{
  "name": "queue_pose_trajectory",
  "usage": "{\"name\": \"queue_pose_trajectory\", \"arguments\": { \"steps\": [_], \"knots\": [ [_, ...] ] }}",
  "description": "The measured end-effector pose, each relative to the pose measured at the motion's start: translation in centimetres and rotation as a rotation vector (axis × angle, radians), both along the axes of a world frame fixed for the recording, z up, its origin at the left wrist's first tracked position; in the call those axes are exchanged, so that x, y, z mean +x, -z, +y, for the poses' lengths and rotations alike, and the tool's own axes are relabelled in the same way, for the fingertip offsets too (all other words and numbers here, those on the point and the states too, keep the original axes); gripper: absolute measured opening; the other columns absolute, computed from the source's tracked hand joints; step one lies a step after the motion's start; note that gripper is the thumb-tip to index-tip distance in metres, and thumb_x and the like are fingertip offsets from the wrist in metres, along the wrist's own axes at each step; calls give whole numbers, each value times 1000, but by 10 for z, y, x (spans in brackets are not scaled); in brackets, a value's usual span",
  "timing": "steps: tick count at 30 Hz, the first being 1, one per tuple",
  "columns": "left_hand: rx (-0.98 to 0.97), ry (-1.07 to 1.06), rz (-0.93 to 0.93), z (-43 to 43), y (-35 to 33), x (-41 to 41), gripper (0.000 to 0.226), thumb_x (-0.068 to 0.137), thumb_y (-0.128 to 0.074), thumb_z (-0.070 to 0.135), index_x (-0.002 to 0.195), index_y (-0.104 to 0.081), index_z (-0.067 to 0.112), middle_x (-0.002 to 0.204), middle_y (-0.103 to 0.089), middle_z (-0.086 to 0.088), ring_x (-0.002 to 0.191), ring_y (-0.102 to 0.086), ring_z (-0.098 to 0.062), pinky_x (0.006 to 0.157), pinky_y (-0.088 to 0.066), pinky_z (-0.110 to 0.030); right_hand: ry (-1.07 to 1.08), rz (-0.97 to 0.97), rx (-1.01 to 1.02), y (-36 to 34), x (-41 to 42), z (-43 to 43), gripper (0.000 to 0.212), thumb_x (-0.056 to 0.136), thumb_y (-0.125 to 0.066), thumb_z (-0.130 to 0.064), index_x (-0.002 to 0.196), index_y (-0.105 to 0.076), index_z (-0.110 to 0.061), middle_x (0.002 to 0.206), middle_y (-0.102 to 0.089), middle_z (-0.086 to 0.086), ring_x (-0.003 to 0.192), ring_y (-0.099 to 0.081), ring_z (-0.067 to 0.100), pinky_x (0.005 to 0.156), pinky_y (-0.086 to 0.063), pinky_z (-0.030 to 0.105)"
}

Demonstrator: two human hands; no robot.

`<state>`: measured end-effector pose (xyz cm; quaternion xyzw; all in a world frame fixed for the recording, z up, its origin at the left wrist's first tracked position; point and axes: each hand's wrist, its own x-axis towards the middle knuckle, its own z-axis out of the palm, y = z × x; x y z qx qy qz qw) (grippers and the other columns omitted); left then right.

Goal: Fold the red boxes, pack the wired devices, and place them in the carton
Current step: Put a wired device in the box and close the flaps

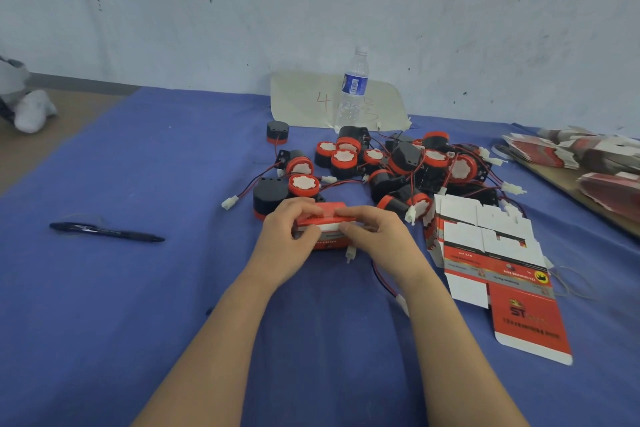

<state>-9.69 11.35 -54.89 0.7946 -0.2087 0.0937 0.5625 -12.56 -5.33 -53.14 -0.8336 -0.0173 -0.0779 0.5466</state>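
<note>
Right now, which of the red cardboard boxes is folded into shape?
The red cardboard box held between the left hand and right hand; the red-and-white box blank beside it lies flat, unfolded.

**Two hands holding a red box on a blue-covered table**

The left hand [289,230] and right hand [374,230] are gripping a red box [327,218] from either side, fingers curling over its top edge. A white connector [350,253] is poking out just below it. Behind, a pile of wired devices [398,163] is lying tangled on the blue cloth [138,288]. A flat box blank [495,263] is lying to the right and a black pen [105,230] well to the left. A water bottle [353,90] is standing upright near the wall.
</note>
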Motion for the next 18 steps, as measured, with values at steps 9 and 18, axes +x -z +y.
{"name": "queue_pose_trajectory", "arguments": {
  "steps": [9, 18],
  "knots": [
    [17, -14, 113, 0, -5, -2, 22, 100, -44, 11, 115, -54, 24, 130, -42, 11, 115, -42, -4, 92, -41, -19, 175, 106, 170, 2, 4, 13, 19, 95, -57, -19, 114, -55, -19, 108, -65, 7, 64, -57, 17, 63, -55, 34],
    [-92, -102, 315, -9, -4, -5, 63, 99, -45, 21, 152, -11, 22, 140, -43, 4, 109, -44, -7, 86, -36, -23, 219, 74, 37, 6, 4, 23, 26, 96, -47, -17, 114, -67, -17, 80, -66, -6, 53, -53, 2, 50, -46, 17]
  ]
}}
